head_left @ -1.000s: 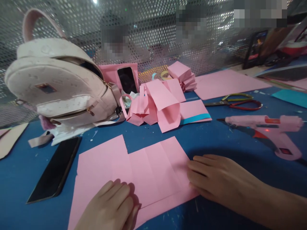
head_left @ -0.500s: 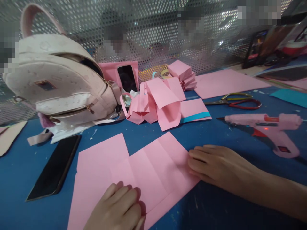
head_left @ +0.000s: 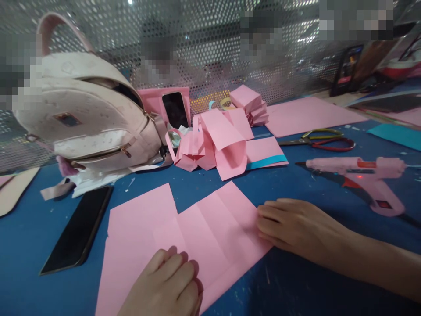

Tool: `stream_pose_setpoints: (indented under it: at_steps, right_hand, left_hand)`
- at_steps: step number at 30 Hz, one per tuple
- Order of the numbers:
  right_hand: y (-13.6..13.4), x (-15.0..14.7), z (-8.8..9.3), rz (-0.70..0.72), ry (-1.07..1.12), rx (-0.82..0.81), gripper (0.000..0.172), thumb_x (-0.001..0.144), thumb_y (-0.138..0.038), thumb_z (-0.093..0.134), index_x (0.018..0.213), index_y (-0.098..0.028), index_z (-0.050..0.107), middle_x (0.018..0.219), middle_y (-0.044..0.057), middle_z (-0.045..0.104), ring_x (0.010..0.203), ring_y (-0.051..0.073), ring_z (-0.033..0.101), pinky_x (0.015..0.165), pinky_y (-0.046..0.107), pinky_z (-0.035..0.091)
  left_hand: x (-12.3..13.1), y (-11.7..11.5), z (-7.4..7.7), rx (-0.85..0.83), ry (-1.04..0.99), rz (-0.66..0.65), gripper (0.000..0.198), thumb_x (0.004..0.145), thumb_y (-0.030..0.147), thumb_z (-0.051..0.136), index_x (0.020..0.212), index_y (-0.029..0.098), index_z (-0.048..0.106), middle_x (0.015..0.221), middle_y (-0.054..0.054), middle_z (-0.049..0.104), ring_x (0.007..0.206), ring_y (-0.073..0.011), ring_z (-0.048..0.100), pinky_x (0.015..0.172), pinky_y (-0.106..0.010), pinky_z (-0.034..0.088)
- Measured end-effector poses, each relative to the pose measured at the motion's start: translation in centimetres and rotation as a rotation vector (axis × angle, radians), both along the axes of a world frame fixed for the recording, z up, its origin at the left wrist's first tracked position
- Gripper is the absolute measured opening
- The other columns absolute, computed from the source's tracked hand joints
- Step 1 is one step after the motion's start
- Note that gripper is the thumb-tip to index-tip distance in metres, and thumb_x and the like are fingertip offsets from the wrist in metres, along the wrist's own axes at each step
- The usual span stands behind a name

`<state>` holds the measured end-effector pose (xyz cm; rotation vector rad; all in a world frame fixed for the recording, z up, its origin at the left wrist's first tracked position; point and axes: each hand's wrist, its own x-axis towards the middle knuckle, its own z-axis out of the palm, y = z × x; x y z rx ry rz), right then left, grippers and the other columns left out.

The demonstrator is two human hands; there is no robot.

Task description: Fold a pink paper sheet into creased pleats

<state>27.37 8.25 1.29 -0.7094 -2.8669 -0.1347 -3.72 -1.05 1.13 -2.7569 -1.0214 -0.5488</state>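
Observation:
A creased sheet of pink paper (head_left: 213, 232) lies slantwise over a second, flat pink sheet (head_left: 134, 232) on the blue table. Several parallel fold lines run across the upper sheet. My left hand (head_left: 167, 281) is closed, its fingers curled down onto the pink paper near its lower left side; the fingertips are hidden. At the right edge of the creased paper my right hand (head_left: 289, 224) is closed, fingers together, with the paper's edge at its fingertips. The thumb of that hand is out of sight.
A pink glue gun (head_left: 365, 169) with a red light lies right, below scissors (head_left: 315, 140). Folded pink paper pieces (head_left: 226, 136) stand behind the sheets. A black phone (head_left: 79, 232) and a pale backpack (head_left: 85, 109) are left. Perforated metal mesh (head_left: 210, 44) borders the back.
The view has shifted slightly. My left hand has moved a little to the right over the paper; my right hand stays at the same edge.

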Motion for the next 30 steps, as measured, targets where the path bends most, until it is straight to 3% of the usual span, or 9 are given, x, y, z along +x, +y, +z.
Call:
stream_pose_setpoints:
  at_steps: [8, 10, 13, 16, 20, 23, 25, 30]
  right_hand:
    - [-0.2, -0.2, 0.3, -0.009, -0.031, 0.042, 0.023, 0.099, -0.012, 0.041, 0.081, -0.024, 0.049, 0.076, -0.001, 0.057, 0.068, 0.020, 0.051, 0.065, 0.035, 0.032]
    - [-0.3, -0.1, 0.3, -0.027, -0.038, 0.040, 0.020, 0.097, -0.012, 0.046, 0.082, -0.024, 0.050, 0.078, -0.001, 0.057, 0.069, 0.020, 0.051, 0.064, 0.035, 0.032]
    - [-0.5, -0.1, 0.5, -0.052, -0.030, 0.037, 0.017, 0.095, -0.013, 0.053, 0.081, -0.024, 0.050, 0.077, -0.001, 0.058, 0.068, 0.020, 0.051, 0.064, 0.035, 0.032]
    - [-0.5, -0.3, 0.8, -0.052, -0.021, 0.042, 0.019, 0.091, -0.010, 0.057, 0.079, -0.024, 0.051, 0.076, -0.002, 0.058, 0.066, 0.020, 0.052, 0.064, 0.034, 0.033]
    - [-0.6, -0.5, 1.1, -0.059, -0.019, 0.026, 0.021, 0.086, -0.007, 0.061, 0.077, -0.024, 0.052, 0.074, -0.002, 0.059, 0.065, 0.019, 0.053, 0.062, 0.033, 0.033]
    - [-0.6, -0.6, 1.1, -0.061, -0.006, 0.036, 0.022, 0.086, -0.006, 0.061, 0.076, -0.024, 0.051, 0.072, -0.003, 0.059, 0.062, 0.019, 0.052, 0.061, 0.032, 0.033]
    - [-0.7, -0.6, 1.1, -0.056, -0.003, 0.039, 0.023, 0.086, -0.005, 0.058, 0.076, -0.023, 0.050, 0.071, -0.003, 0.059, 0.061, 0.018, 0.052, 0.061, 0.032, 0.033]
    - [-0.7, -0.6, 1.1, -0.060, -0.005, 0.044, 0.024, 0.084, -0.003, 0.058, 0.075, -0.023, 0.049, 0.070, -0.002, 0.059, 0.062, 0.018, 0.053, 0.061, 0.031, 0.032]
  left_hand:
    - [0.3, -0.5, -0.2, 0.038, 0.006, 0.057, 0.033, 0.098, 0.012, 0.040, 0.076, 0.020, 0.063, 0.086, -0.004, 0.068, 0.088, -0.0225, 0.060, 0.080, -0.037, 0.037]
    - [0.3, -0.7, 0.2, 0.023, 0.032, 0.096, 0.034, 0.098, 0.010, 0.036, 0.087, 0.019, 0.066, 0.091, -0.005, 0.069, 0.089, -0.0234, 0.060, 0.082, -0.039, 0.037]
    - [0.4, -0.8, 1.0, -0.032, 0.126, 0.133, 0.040, 0.096, 0.014, 0.037, 0.125, 0.024, 0.062, 0.110, -0.006, 0.069, 0.099, -0.0269, 0.059, 0.092, -0.045, 0.034]
    - [0.3, -0.2, 1.8, -0.060, 0.198, 0.022, 0.063, 0.089, 0.020, 0.053, 0.150, 0.035, 0.041, 0.141, -0.009, 0.055, 0.126, -0.0325, 0.049, 0.105, -0.053, 0.026]
    - [0.0, 0.7, 2.6, -0.115, 0.292, -0.094, 0.079, 0.085, 0.023, 0.063, 0.155, 0.034, 0.030, 0.162, -0.010, 0.029, 0.146, -0.0347, 0.026, 0.114, -0.057, 0.013]
    - [0.2, 0.8, 2.9, -0.061, 0.312, -0.109, 0.067, 0.094, 0.029, 0.057, 0.155, 0.033, 0.031, 0.161, -0.008, 0.031, 0.148, -0.0334, 0.024, 0.116, -0.056, 0.009]
    - [0.4, 0.7, 3.1, 0.028, 0.308, -0.120, 0.049, 0.102, 0.031, 0.044, 0.151, 0.031, 0.040, 0.160, -0.005, 0.035, 0.146, -0.0317, 0.029, 0.117, -0.054, 0.011]
    - [0.5, -0.2, 2.8, 0.192, 0.268, -0.135, 0.040, 0.106, 0.019, 0.035, 0.136, 0.025, 0.059, 0.147, 0.001, 0.052, 0.130, -0.0232, 0.048, 0.113, -0.041, 0.025]
